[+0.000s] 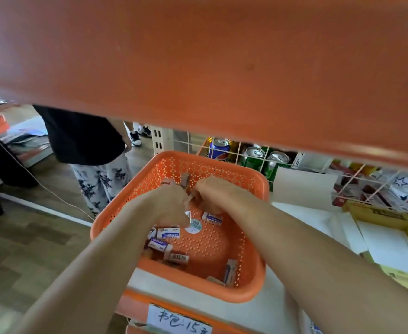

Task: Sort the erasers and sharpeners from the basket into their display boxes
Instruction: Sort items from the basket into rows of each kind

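An orange perforated basket [251,283] stands on the shelf edge in front of me. Several boxed erasers lie in it, one labelled ERASER [168,233], another near the front right wall [230,271]. Both my hands reach into the far part of the basket. My left hand [171,201] grips a few small items, and a brownish piece [185,180] sticks up above its fingers. My right hand [210,196] is curled beside it, fingers down among the items; what it holds is hidden. A round sticker [194,225] lies on the basket floor.
An orange shelf [198,68] hangs close overhead and blocks the upper view. Yellow display boxes [391,237] sit to the right, drink cans [253,155] behind a wire grid. A person in dark top and patterned trousers [97,165] stands at left.
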Demonstrator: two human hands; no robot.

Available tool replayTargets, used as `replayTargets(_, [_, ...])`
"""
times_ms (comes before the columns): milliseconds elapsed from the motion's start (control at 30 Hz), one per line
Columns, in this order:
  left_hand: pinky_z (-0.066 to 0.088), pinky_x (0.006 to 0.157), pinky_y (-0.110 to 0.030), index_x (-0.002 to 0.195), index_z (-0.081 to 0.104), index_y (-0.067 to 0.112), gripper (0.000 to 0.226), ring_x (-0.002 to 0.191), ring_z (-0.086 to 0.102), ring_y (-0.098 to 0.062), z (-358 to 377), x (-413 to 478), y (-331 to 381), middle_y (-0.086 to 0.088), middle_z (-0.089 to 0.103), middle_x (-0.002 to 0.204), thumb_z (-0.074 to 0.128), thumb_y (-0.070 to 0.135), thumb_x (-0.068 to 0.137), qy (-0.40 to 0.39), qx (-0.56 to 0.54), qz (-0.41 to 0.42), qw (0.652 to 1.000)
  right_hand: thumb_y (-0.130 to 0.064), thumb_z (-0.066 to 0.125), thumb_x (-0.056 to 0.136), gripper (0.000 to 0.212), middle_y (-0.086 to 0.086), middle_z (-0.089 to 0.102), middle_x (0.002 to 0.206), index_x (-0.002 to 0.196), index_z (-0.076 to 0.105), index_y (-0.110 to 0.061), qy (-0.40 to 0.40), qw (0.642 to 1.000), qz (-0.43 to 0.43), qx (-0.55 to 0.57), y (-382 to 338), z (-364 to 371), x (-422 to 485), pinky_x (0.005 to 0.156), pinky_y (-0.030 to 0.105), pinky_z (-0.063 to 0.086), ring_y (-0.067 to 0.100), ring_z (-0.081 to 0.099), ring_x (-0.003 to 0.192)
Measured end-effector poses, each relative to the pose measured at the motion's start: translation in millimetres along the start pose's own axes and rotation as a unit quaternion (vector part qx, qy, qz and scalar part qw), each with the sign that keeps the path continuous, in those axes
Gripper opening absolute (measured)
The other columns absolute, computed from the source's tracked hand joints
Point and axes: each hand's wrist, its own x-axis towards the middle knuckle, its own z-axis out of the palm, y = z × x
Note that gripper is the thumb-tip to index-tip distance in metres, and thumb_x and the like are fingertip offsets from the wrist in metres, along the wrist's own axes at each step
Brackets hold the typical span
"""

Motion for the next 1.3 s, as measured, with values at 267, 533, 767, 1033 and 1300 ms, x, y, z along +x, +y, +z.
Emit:
replayTargets(267, [0.05,0.075,-0.024,0.113,0.062,0.031,0.02,0.09,0.065,-0.007,-8,-37,19,0.007,0.067,0.097,0.052,0.03,0.096,0.103,-0.195,0.076,0.972,-0.029,0.051,0.092,0.015,-0.003,0.065,0.099,0.102,0.061,-0.026,0.176,0.939,0.011,0.296,27,-13,-54,0.077,0.032,0.049,0.018,0.061,0.088])
replayTargets(533, [0.051,0.054,-0.02,0.099,0.065,0.037,0.028,0.057,0.063,-0.008,19,-67,96,0.002,0.069,0.07,0.044,0.018,0.099,0.162,-0.423,0.212,0.866,-0.021,0.07,0.082,0.02,-0.014,0.066,0.076,0.09,0.071,-0.038,0.276,0.818,0.052,0.502,88,20,-184,0.056,0.021,0.043,0.002,0.057,0.06])
replayTargets(767, [0.057,0.071,-0.027,0.097,0.069,0.046,0.033,0.074,0.069,-0.01,57,-56,196,0.01,0.071,0.084,0.05,0.018,0.098,0.078,-0.432,0.277,0.855,-0.004,0.078,0.07,0.024,-0.004,0.062,0.071,0.08,0.067,-0.024,0.33,0.805,0.156,0.467,135,73,-274,0.058,0.034,0.048,0.013,0.056,0.06])
replayTargets(1033, [0.054,0.068,-0.039,0.097,0.071,0.035,0.025,0.076,0.068,-0.028,105,-58,303,-0.005,0.072,0.08,0.079,0.024,0.076,-0.021,-0.401,0.3,0.865,-0.012,0.074,0.08,0.018,-0.014,0.061,0.069,0.08,0.067,-0.028,0.352,0.792,0.229,0.444,189,121,-370,0.056,0.015,0.041,0.003,0.052,0.058])
replayTargets(1300, [0.055,0.079,-0.04,0.087,0.065,0.055,0.019,0.083,0.067,-0.008,144,-70,384,0.013,0.07,0.089,0.068,0.04,0.077,0.014,-0.317,0.342,0.884,-0.021,0.077,0.077,0.01,-0.017,0.064,0.064,0.076,0.069,-0.027,0.355,0.776,0.311,0.419,237,151,-433,0.055,0.013,0.039,0.0,0.053,0.055])
